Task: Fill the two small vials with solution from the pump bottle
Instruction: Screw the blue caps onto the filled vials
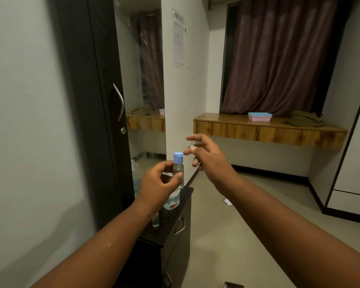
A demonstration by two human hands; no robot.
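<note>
Nearest the camera, on the dark desk [181, 196], stands the pump bottle [172, 201], partly hidden behind the left hand [158, 183]. That hand pinches a small vial [178, 171] with a blue cap [178, 157], upright, above the bottle. Just beyond, the right hand [206, 154] hovers with loose fingers, holding nothing. Best to steady the vial low and flip the cap with the free thumb. A second vial isn't clearly visible.

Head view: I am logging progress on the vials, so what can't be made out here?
- Fill level of the vial: clear liquid, and left hand fingers cover its middle.
- Pump bottle: head hidden behind that hand and vial.
- Second vial: dim, partly behind the left forearm; contents unreadable.
- Right hand: motion-blurred.
</note>
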